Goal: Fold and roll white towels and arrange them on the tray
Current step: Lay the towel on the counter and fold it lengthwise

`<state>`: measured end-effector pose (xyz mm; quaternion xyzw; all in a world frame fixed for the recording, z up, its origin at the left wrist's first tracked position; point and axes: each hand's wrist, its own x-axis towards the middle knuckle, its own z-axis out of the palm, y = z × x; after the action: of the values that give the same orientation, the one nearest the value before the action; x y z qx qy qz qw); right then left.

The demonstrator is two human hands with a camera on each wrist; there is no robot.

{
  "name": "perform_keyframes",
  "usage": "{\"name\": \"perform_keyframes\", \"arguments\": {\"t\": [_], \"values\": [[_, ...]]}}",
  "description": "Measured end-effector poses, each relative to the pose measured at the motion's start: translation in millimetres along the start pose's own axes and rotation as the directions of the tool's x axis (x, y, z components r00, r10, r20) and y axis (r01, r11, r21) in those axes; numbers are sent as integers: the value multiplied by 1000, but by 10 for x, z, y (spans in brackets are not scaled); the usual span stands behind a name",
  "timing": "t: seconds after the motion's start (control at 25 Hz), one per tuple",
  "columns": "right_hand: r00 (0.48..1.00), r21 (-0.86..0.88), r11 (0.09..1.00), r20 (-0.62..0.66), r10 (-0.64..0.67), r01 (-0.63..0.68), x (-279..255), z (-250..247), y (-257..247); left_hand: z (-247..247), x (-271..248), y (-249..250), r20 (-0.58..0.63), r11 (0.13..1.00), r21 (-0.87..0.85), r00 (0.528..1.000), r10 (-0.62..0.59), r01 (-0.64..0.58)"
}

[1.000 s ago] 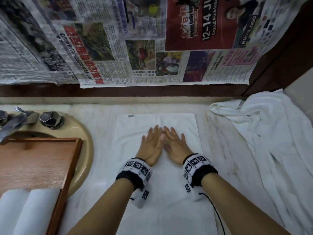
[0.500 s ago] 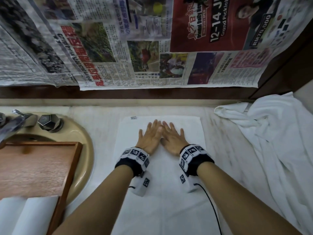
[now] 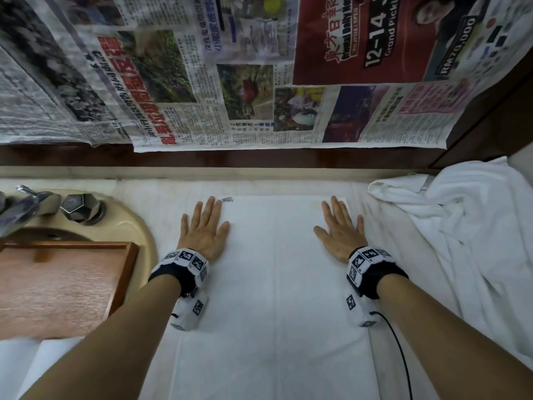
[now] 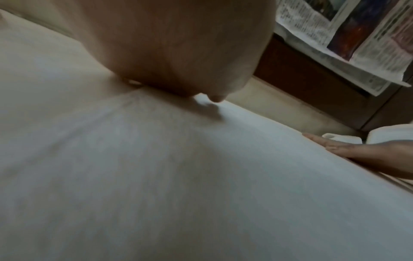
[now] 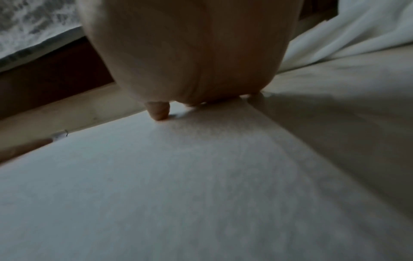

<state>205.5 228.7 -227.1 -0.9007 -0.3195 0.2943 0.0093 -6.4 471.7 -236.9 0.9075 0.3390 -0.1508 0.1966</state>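
Both hands are down flat and well apart: the left hand [image 3: 205, 229] presses with straight fingers on the far left corner of the white towel [image 3: 277, 284], and the right hand [image 3: 340, 230] does the same on the far right corner, palms down, nothing gripped. That towel lies spread flat in the middle of the worktop [image 3: 161, 203], its far edge running close to the back edge, a small label [image 3: 227, 199] sticking out just beside the left fingertips. A faint crease runs down its middle toward the near edge. From the left wrist view, the left palm [image 4: 178, 53] sits on the cloth, blurred; the right wrist view shows the right thumb [image 5: 159, 113] touching the towel's surface. At the left edge sits the wooden tray [image 3: 57, 284], over the basin [image 3: 144, 235], with rolled white towels [image 3: 17, 370] at its near end. A heap of loose towels [image 3: 467, 241] covers the right end of the worktop. Newspaper [image 3: 230, 82] hangs behind, above the back edge, and the tap [image 3: 28, 203] stands at the far left corner.
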Motion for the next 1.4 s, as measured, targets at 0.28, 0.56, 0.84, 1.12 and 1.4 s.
{"name": "perform_keyframes", "arguments": {"t": [0.28,0.56,0.84,1.12,1.4], "values": [[954,-49,953,26,-300,301,-713,225,-680,-64,-507,494,80,984,-76,982,170,-164],[991,44,990,-23,132,-131,-1217,677,-12,371,-1237,37,23,989,-99,994,-109,110],[912,-72,912,113,-395,404,-2256,1482,-570,956,-2169,626,146,937,-52,926,349,-345],[999,-20,1000,-35,-10,9,-2353,1394,-301,959,-2347,257,11,996,-71,999,52,-51],[985,-78,982,-8,-173,172,-2608,1706,-199,1251,-2652,91,-12,984,0,984,180,-180]]}}
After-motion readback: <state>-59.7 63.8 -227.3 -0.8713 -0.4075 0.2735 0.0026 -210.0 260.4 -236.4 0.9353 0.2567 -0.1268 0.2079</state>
